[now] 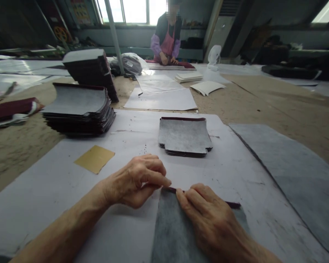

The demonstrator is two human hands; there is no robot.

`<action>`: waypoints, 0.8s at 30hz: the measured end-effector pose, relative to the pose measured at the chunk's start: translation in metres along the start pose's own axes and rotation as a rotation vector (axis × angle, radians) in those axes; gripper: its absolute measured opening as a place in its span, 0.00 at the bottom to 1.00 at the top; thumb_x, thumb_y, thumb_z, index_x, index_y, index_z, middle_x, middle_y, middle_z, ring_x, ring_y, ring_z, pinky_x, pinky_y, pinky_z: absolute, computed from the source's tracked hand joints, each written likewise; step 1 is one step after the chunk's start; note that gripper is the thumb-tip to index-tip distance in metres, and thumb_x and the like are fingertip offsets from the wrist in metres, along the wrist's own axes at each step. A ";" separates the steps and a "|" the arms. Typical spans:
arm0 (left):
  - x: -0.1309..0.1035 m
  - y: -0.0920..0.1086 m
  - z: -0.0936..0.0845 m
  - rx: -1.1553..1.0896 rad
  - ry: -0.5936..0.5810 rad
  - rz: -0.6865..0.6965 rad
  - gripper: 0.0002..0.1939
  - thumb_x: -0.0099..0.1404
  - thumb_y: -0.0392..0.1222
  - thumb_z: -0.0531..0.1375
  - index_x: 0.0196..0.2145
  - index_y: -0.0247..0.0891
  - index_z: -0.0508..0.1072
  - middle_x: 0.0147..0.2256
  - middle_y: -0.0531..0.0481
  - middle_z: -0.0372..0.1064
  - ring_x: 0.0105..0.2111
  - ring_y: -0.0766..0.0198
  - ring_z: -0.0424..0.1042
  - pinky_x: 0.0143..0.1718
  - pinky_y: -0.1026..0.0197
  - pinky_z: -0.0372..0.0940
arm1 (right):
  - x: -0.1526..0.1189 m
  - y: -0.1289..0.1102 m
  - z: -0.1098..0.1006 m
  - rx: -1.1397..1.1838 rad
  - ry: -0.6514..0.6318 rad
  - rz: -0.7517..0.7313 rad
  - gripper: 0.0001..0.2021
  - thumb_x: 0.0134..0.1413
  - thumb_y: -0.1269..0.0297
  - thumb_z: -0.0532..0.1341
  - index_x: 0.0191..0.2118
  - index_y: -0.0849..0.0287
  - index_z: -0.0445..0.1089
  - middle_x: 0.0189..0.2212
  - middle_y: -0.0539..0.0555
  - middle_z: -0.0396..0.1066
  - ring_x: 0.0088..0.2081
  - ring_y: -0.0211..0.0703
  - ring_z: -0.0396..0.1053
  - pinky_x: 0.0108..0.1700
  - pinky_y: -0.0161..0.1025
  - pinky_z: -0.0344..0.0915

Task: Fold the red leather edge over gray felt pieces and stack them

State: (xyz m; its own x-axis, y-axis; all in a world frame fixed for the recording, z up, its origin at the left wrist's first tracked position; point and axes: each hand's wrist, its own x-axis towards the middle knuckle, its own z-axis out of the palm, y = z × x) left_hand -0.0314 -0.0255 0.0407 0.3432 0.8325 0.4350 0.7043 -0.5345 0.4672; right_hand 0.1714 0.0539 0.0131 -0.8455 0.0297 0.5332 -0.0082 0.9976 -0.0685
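Observation:
A grey-backed fabric piece [170,230] lies in front of me, its far edge folded over as a narrow maroon strip. At the strip's left corner, my left hand [138,179] is closed, thumb and index finger pinching the edge. My right hand [214,215] bears down on the same fold farther right, its fingers bunched together at the strip and its palm covering part of the grey surface. Just beyond the hands sits a small stack of similar grey pieces [185,135] with a maroon folded edge along the back.
Tall stacks of grey-backed pieces [76,102] stand at left, near a yellow card [95,159]. A large grey sheet [290,175] lies at right on the table. White sheets [161,98] are farther back. Across the table a person [167,40] handles maroon fabric beside a white fan [214,56].

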 end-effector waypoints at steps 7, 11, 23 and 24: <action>-0.017 0.044 0.017 0.194 -0.124 -0.189 0.06 0.56 0.31 0.53 0.28 0.36 0.69 0.27 0.50 0.67 0.27 0.63 0.63 0.31 0.58 0.60 | 0.002 0.006 0.003 0.074 -0.022 0.020 0.20 0.52 0.81 0.46 0.49 0.71 0.63 0.30 0.59 0.63 0.33 0.44 0.58 0.32 0.44 0.67; -0.031 0.062 0.037 0.294 0.057 -0.280 0.10 0.57 0.31 0.51 0.35 0.33 0.69 0.33 0.45 0.68 0.31 0.60 0.64 0.33 0.55 0.61 | 0.002 0.013 0.002 0.141 -0.082 0.024 0.23 0.51 0.82 0.47 0.53 0.68 0.61 0.34 0.59 0.60 0.36 0.44 0.57 0.34 0.44 0.68; -0.034 0.066 0.043 0.312 0.110 -0.327 0.14 0.57 0.29 0.49 0.39 0.33 0.69 0.33 0.44 0.67 0.33 0.58 0.63 0.34 0.53 0.63 | 0.003 0.022 0.001 0.151 -0.243 -0.016 0.26 0.50 0.81 0.47 0.57 0.64 0.56 0.34 0.57 0.54 0.37 0.43 0.56 0.35 0.42 0.66; -0.034 0.066 0.043 0.315 0.107 -0.327 0.13 0.58 0.29 0.49 0.39 0.32 0.69 0.33 0.44 0.67 0.33 0.58 0.63 0.34 0.53 0.63 | 0.003 0.021 0.001 0.140 -0.245 -0.022 0.26 0.50 0.81 0.47 0.57 0.64 0.57 0.34 0.57 0.54 0.36 0.43 0.56 0.34 0.42 0.67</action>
State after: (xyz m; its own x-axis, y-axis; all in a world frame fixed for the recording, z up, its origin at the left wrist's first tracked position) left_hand 0.0302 -0.0825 0.0232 0.0173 0.9213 0.3884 0.9250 -0.1622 0.3436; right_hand 0.1682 0.0752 0.0128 -0.9479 -0.0244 0.3177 -0.0870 0.9790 -0.1843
